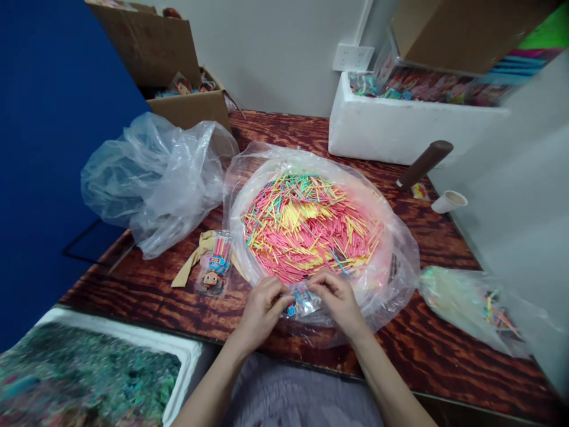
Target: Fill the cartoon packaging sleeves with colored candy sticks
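Between my two hands is a small clear packet with blue print [306, 300], held over the near rim of a bowl lined with clear plastic [237, 219]. My left hand [265, 305] pinches the packet's left end. At its right end, the fingers of my right hand [336, 296] close on the plastic. Thin pink, yellow and green sticks [306, 231] fill the bowl in a heap. Left of the bowl lies a filled packet with a cartoon head [213, 279] and pink sticks, beside a strip of tan cloth [192, 261].
Crumpled clear plastic bags [164, 172] lie at left, before a cardboard box [191, 110]. A white foam box [400, 127] stands at back right, near a brown cylinder [424, 166] and a paper cup [448, 201]. Another bag [462, 302] lies right; a foam tub [186, 350] sits lower left.
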The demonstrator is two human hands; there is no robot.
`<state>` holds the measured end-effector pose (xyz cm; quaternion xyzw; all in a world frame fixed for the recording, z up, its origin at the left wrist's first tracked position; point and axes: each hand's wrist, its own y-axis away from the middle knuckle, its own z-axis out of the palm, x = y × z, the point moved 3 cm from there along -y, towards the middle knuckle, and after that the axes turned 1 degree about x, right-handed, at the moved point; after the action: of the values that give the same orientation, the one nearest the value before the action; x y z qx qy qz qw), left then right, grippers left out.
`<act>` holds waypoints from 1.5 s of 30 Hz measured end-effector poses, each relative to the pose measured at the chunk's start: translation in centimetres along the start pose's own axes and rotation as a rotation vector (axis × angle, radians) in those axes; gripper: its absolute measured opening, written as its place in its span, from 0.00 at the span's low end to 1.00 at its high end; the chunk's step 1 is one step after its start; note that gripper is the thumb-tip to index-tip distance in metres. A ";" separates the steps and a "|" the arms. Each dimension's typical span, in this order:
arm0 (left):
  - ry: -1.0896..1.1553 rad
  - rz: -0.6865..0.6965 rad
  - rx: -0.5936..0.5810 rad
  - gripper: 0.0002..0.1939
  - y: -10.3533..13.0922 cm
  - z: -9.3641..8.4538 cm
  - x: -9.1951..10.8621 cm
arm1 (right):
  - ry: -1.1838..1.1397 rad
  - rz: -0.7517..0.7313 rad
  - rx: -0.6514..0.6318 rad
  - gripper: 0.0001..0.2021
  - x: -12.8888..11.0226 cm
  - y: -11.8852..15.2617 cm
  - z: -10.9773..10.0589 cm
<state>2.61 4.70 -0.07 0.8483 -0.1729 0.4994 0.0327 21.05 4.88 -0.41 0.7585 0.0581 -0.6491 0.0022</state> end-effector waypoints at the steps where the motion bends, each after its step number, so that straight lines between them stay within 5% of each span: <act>1: 0.011 -0.001 -0.010 0.13 0.1 0.0 0.0 | -0.006 0.021 0.005 0.10 0.4 0.0 0.1; 6: 0.005 -0.006 -0.008 0.16 0.8 -0.5 -0.3 | 0.077 0.085 -0.017 0.17 0.8 -1.8 0.8; 14: -0.183 -0.091 0.152 0.14 1.7 -2.5 -1.5 | 1.139 -0.187 -0.046 0.12 -3.1 -11.0 6.8; 19: -0.213 -0.124 0.151 0.16 2.4 -3.1 -2.0 | 1.395 -0.167 -0.174 0.10 -3.4 -12.5 10.4; 33: -0.082 -0.169 0.140 0.15 2.8 -3.4 -2.7 | 1.288 -0.047 -0.153 0.13 -3.0 -11.8 9.7; 41: 0.220 -0.320 0.297 0.15 2.8 -4.3 -4.3 | 0.854 0.206 -0.161 0.05 -1.8 -13.6 4.3; 45: 0.469 -0.399 0.422 0.15 1.4 -4.3 -4.5 | 0.506 0.309 -0.232 0.09 -1.0 -12.9 2.0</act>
<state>-3.47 5.59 -1.94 0.7158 0.1148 0.6888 -0.0075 17.75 17.41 1.15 0.8904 0.0146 -0.4209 0.1728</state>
